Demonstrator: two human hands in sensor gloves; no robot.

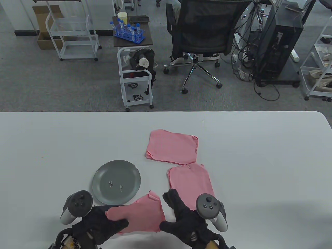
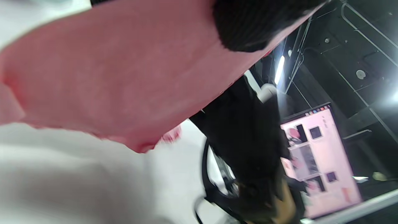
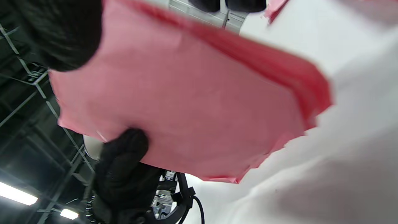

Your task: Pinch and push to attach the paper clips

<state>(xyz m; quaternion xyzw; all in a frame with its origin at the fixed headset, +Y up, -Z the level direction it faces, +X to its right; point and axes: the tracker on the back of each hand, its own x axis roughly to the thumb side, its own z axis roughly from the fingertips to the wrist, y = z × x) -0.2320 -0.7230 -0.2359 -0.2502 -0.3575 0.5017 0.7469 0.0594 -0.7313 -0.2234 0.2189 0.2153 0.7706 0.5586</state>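
Note:
A pink paper stack (image 1: 138, 215) is lifted off the white table (image 1: 259, 155) at the front. My left hand (image 1: 111, 224) grips its left edge, thumb on top. My right hand (image 1: 168, 220) holds its right edge, thumb at the lower right corner, fingers up along the side. The stack fills the left wrist view (image 2: 124, 71) and the right wrist view (image 3: 186, 102). Two paper clips (image 1: 115, 185) lie on a grey plate (image 1: 103, 176) to the left. Two more pink stacks lie flat: one in the middle (image 1: 172, 149), one nearer (image 1: 190, 182).
Beyond the table's far edge stand a white cart (image 1: 135, 77) with a blue tube rack, an office chair (image 1: 202, 39) and a computer tower (image 1: 282, 39). The plate lies just behind my left hand.

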